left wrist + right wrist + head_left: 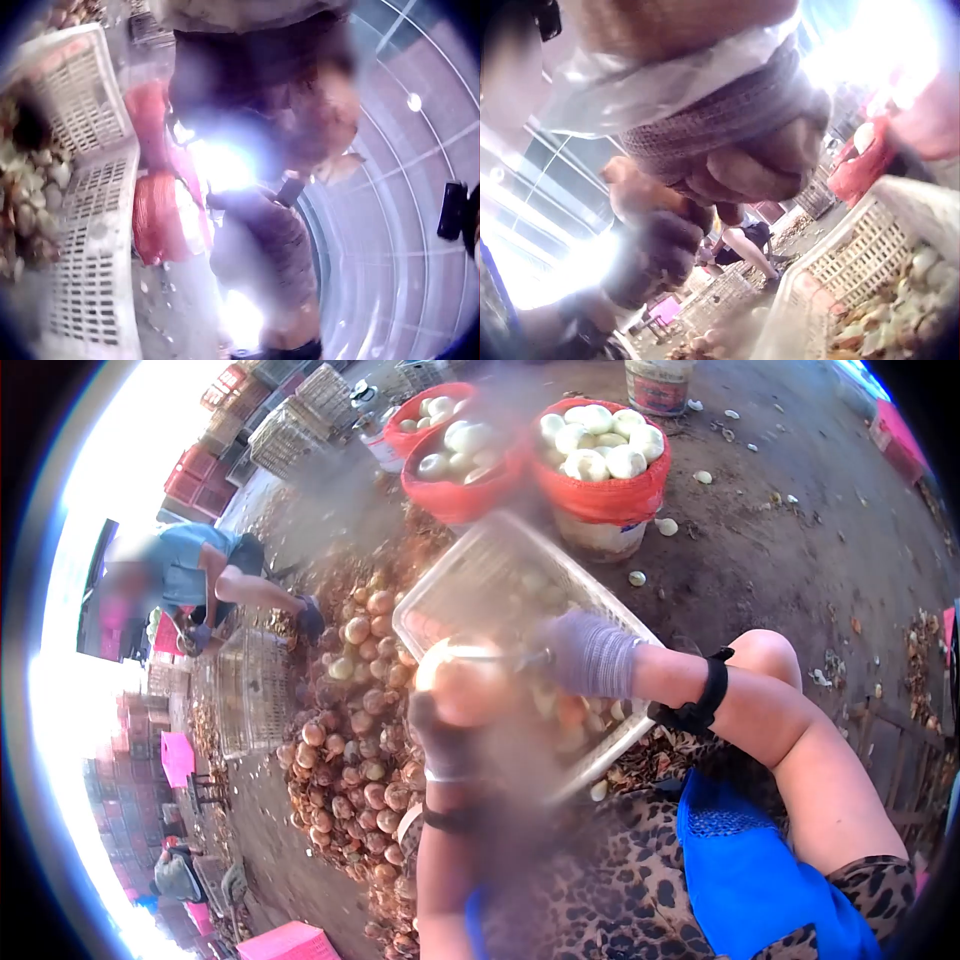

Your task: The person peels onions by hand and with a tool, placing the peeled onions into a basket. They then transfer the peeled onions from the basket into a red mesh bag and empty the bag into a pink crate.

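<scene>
My gloved left hand (440, 738) holds a brown-skinned onion (468, 685) over the near side of a white plastic crate (610, 602). Glare blurs the onion's top. Beside it, my right hand (592, 652), in a grey knitted glove, grips a small knife whose thin blade (478, 653) lies across the top of the onion. In the left wrist view the onion (330, 120) shows at the edge of my dark-gloved left hand (240, 82), with the right hand (262, 244) close below. From the right wrist, curled right fingers (742, 172) hide most of the knife. Peelings and onion pieces (900, 307) lie in the crate.
A big heap of unpeeled onions (365, 745) spreads left of the crate. Beyond it stand red-lined buckets (615, 500) full of peeled white onions. Another person (205, 570) sits at the left by a second crate (250, 690). Stacked crates (300, 430) stand farther back.
</scene>
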`<action>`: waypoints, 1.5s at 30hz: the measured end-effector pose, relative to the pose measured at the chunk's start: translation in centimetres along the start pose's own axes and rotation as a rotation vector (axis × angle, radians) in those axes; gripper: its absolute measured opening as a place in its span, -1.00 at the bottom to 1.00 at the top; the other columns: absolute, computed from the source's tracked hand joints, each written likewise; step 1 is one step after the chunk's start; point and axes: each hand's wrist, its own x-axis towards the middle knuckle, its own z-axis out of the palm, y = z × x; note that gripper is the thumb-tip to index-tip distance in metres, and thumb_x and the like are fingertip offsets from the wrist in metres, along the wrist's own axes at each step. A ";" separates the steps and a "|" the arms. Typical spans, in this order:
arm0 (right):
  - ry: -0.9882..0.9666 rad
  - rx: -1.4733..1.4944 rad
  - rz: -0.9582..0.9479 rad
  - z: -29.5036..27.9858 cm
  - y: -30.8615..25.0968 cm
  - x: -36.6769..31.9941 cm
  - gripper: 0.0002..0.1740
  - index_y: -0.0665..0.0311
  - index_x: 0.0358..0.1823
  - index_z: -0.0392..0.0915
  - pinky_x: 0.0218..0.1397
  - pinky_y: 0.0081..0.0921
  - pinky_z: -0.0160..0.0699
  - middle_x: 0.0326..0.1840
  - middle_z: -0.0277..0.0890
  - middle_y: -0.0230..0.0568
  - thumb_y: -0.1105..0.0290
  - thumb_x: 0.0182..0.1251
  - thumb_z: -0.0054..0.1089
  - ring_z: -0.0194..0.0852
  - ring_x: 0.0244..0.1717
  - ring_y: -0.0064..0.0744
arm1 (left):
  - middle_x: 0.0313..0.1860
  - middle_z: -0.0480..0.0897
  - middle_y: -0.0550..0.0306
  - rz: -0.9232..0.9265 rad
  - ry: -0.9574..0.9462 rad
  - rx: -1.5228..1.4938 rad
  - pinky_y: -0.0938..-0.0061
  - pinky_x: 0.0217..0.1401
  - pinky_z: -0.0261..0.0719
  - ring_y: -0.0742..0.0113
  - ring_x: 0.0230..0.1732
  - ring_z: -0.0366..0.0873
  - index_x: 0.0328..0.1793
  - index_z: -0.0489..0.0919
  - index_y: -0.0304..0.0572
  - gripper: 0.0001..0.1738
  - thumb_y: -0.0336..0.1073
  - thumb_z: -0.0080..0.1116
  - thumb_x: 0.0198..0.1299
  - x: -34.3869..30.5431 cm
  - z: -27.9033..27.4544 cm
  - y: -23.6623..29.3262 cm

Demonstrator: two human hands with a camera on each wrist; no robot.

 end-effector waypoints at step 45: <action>0.279 1.107 0.203 -0.7 -1.9 -2.0 -0.45 0.25 0.15 0.47 -0.04 -0.48 0.52 -0.05 0.58 -0.22 0.25 0.13 0.34 0.47 -0.12 -0.59 | 0.42 0.27 -0.08 0.169 -0.152 0.233 0.15 0.32 0.41 0.06 0.35 0.30 0.43 0.22 -0.08 -0.01 0.55 -0.21 0.13 1.5 2.8 -0.3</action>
